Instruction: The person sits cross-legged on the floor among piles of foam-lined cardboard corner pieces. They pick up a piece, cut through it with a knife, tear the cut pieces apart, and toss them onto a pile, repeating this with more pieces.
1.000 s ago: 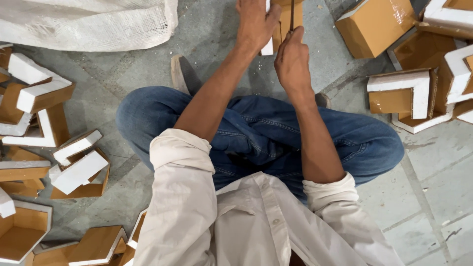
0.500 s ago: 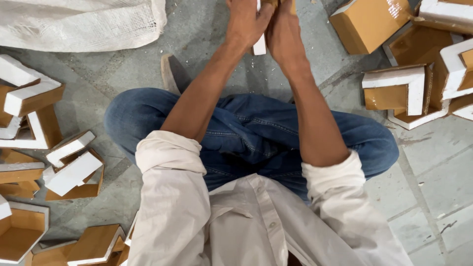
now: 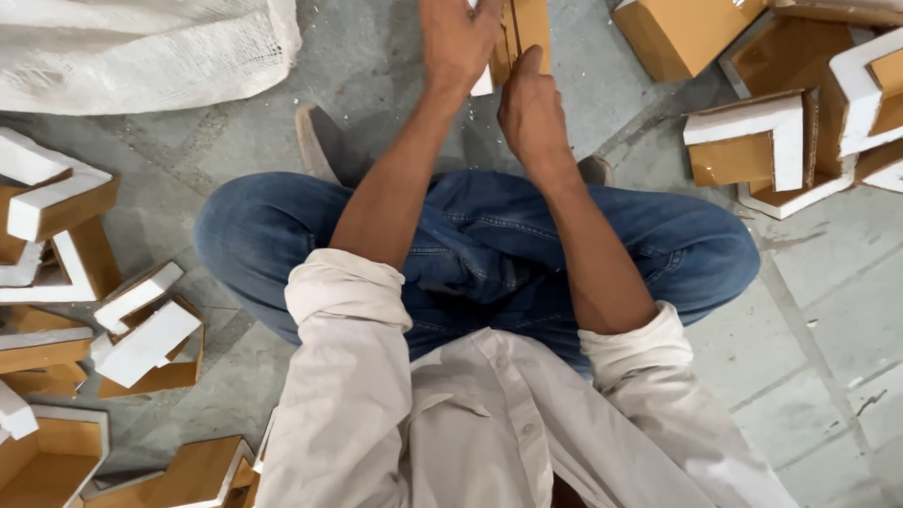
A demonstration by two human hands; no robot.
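Clearly the floor (image 3: 395, 56) carries everything, and the clutter starts at its left edge: brown cardboard corner pieces (image 3: 56, 202) faced with white foam lie in a loose heap there, with more of them (image 3: 141, 339) running down toward the near left corner. Across the far left corner sprawls a white woven sack (image 3: 141, 47).

Moving inward, the person sits cross-legged in blue jeans (image 3: 489, 254), sleeves rolled up, both arms stretched forward. The left hand (image 3: 458, 42) is closed around the left side of a cardboard-and-foam piece (image 3: 517, 38) held upright just above the floor, at the top edge of the view; a strip of white foam shows beside its palm. The right hand (image 3: 529, 108) grips the same piece lower down, thumb pointing up along a dark seam in the card. Much of the piece is cut off by the frame, so how it is folded cannot be told.

To the right, toward the far right corner, sit a closed brown box (image 3: 677, 33) and more foam-lined corner pieces (image 3: 752, 141).

The likely trouble, as I judge it: pressing on a thin seam could crease the card or snap the brittle foam. With both hands pinching near one edge, the piece could twist free. White crumbs on the floor suggest the foam sheds easily.
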